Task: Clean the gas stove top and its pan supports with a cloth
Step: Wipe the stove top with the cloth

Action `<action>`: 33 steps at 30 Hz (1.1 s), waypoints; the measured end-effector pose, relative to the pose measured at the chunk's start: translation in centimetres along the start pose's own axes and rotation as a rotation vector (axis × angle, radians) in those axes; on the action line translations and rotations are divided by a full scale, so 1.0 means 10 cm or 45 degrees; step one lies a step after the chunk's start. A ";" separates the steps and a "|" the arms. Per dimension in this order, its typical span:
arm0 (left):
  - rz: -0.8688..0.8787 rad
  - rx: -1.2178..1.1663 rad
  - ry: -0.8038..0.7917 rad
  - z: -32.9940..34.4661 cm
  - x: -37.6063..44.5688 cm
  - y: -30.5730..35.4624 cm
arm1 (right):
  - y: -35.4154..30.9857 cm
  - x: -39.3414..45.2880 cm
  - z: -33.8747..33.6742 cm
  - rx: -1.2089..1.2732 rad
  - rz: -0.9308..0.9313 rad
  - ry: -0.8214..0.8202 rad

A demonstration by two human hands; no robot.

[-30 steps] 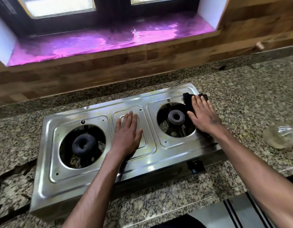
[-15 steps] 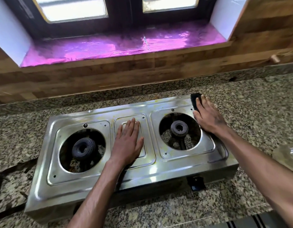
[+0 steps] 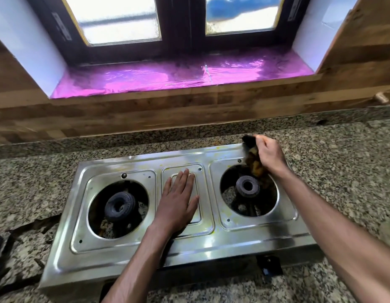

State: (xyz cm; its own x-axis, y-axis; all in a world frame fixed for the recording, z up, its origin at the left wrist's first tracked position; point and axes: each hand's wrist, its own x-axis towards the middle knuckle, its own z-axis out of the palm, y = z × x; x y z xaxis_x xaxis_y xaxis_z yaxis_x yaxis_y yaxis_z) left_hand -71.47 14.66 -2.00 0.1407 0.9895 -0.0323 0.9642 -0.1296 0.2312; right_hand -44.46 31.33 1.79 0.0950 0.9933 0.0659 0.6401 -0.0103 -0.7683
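Since the earlier frame, the right hand (image 3: 269, 155) has lifted off the stove top (image 3: 132, 256); its fingers are curled, bunching the cloth (image 3: 254, 159). This cloth hangs lengthwise above the stove's far right corner, over the right burner (image 3: 247, 187) rim. Wiping should resume directly below; the right hand is nearer. The left hand (image 3: 178, 203) lies flat at the stove's centre, fingers together. Count: two burners, one cloth, no pan supports visible.

Stove (image 3: 185, 254) sits on the countertop (image 3: 343, 149). From its centre panel, under the left hand (image 3: 178, 204): left burner (image 3: 120, 206) at 9 o'clock, right burner (image 3: 247, 186) at 3 o'clock, right hand (image 3: 269, 155) with cloth (image 3: 254, 161) at 2 o'clock, window sill (image 3: 167, 78) at 12 o'clock.
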 end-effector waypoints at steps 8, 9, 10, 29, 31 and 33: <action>0.036 -0.022 0.005 0.01 0.02 -0.04 | -0.38 -0.28 0.67 -0.816 -0.419 -0.618; 0.038 -0.026 -0.001 0.00 0.02 -0.04 | -0.33 -0.28 0.67 -0.881 -0.441 -0.576; 0.042 -0.030 -0.007 -0.01 0.02 -0.05 | -0.29 -0.26 0.64 -0.891 -0.398 -0.496; 0.024 -0.374 0.160 -0.03 0.00 -0.09 | -0.43 -0.60 0.76 -0.858 -0.520 -0.498; -0.079 -0.602 0.289 -0.09 -0.05 -0.11 | -0.52 -0.66 0.82 -0.869 -0.319 -0.394; -0.157 -0.693 0.458 -0.16 -0.09 -0.11 | -0.60 -0.82 0.95 -0.852 -0.519 -0.424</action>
State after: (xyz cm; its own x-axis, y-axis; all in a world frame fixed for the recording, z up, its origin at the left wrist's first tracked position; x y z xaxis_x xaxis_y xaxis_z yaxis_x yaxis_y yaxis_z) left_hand -73.01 13.98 -0.71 -0.1379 0.9668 0.2150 0.7042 -0.0569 0.7077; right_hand -56.33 24.34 -0.14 -0.4026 0.9152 -0.0158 0.9015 0.3935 -0.1801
